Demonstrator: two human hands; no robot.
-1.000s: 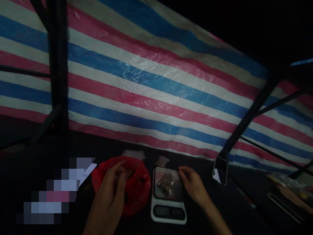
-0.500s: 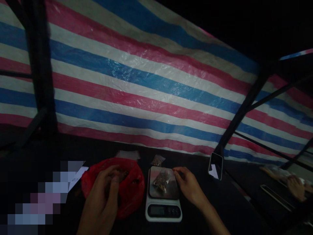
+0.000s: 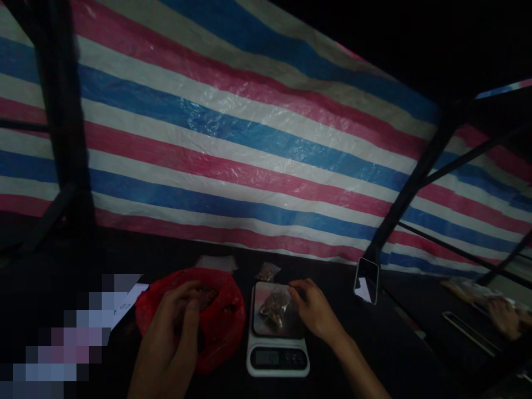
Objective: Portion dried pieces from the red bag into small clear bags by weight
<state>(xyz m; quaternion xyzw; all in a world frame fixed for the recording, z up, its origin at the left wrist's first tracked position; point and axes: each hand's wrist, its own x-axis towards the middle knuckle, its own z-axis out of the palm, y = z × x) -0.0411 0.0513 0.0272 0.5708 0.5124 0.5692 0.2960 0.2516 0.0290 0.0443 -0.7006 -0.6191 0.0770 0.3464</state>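
Note:
My left hand (image 3: 170, 332) hangs over a red plastic bag (image 3: 224, 332), its fingers curled but apart, with nothing seen in them. Small brown pieces (image 3: 206, 297) lie inside the bag. To the right, a white kitchen scale (image 3: 277, 363) with a metal plate carries a small clear plastic bag (image 3: 274, 308) holding brown bits. My right hand (image 3: 318, 313) is at the scale's right side, thumb and forefinger closed at the upper corner of the clear bag. The digits on the display are too dim to read.
Behind the scale lies another small filled bag (image 3: 267, 271), with a stack of flat clear bags (image 3: 216, 263) to its left. A phone (image 3: 366, 281) leans against a dark post. Another person's hand (image 3: 504, 317) shows at far right. A striped sheet (image 3: 249, 144) hangs behind the table.
Very little differs. My right hand has shifted slightly to the left and up at the clear bag's corner. My left hand stays over the red bag.

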